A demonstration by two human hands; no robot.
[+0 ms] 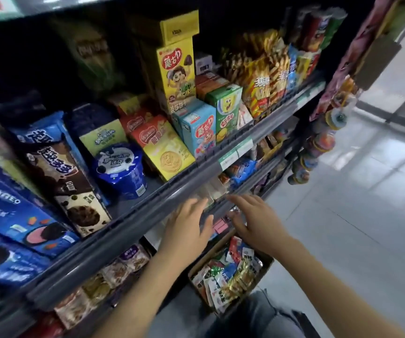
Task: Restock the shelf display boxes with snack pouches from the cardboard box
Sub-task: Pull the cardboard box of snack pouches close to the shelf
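Observation:
A brown cardboard box (197, 261) stands on the floor below the shelves, full of mixed snack pouches (228, 276). Both my hands reach under the grey upper shelf rail (148, 208) toward a display box (217, 190) on the lower shelf. My left hand (187, 223) has straight, spread fingers at the shelf edge and holds nothing that I can see. My right hand (252, 218) is also flat with fingers extended; a small shiny pouch (233, 211) shows under its fingers. Whether it grips that pouch is unclear.
The upper shelf holds blue cookie packs (9, 211), a blue cup (121, 169) and biscuit cartons (169, 152). Pouches (113, 274) line the lower shelf at left. Round toys (318, 145) hang off the shelf end. Pale tiled floor (355, 215) spreads right. My knee (257, 318) is beside the box.

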